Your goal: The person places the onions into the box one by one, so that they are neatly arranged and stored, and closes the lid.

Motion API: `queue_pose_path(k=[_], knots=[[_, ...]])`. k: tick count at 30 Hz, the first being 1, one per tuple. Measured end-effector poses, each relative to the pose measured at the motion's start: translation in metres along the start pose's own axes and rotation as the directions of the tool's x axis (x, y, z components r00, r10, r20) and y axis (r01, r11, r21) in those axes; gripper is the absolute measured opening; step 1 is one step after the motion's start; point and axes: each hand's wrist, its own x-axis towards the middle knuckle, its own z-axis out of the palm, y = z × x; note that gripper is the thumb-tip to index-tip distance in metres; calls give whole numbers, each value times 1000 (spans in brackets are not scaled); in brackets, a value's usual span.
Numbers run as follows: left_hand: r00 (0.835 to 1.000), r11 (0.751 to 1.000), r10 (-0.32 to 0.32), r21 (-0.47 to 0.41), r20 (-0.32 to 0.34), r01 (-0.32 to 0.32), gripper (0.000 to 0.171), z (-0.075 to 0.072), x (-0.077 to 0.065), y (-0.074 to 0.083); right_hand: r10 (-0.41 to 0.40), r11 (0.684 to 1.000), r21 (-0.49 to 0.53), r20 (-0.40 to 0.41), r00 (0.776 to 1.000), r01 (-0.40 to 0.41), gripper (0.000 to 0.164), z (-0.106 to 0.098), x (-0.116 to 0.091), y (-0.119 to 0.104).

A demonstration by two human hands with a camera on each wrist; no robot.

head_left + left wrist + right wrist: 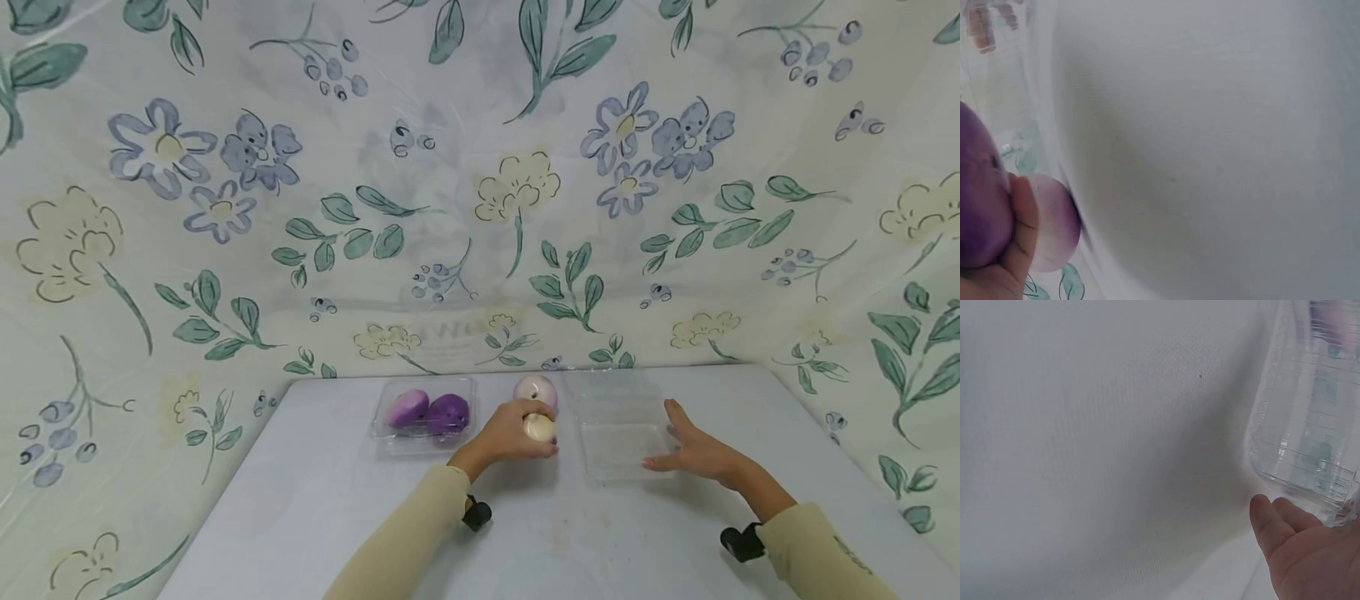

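My left hand grips a round vegetable, its pale cream face turned forward in the head view. From the left wrist, this held vegetable looks deep purple with a small dark spot; it may be a turnip. Just behind it on the table sits a pinkish-white one, which shades to purple on the side by the table. At the right side of a clear plastic box is my right hand, fingers spread. Whether its fingertips touch the box wall I cannot tell.
Left of the hands, another clear plastic box contains a light purple vegetable and a dark purple one. The right box has its lid folded back. A floral cloth hangs behind the white table.
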Motion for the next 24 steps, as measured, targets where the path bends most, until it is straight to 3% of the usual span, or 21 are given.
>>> queue_pose_path(k=[4, 13, 20, 24], knots=[[1000, 1000, 5, 6, -10, -5, 36, 0, -2, 3, 6, 1000, -5, -1, 1000, -6, 128, 0, 1, 0], [999, 993, 42, 113, 13, -43, 25, -1, 0, 13, 23, 1000, 2, 7, 1000, -23, 128, 0, 1, 0], [998, 991, 64, 121, 6, -64, 23, -2, 1, 17, 9, 1000, 12, 13, 1000, -10, 128, -1, 0, 2], [998, 993, 53, 111, -29, -50, 26, -1, 2, 17, 2, 1000, 13, 11, 1000, -2, 127, 0, 1, 2]])
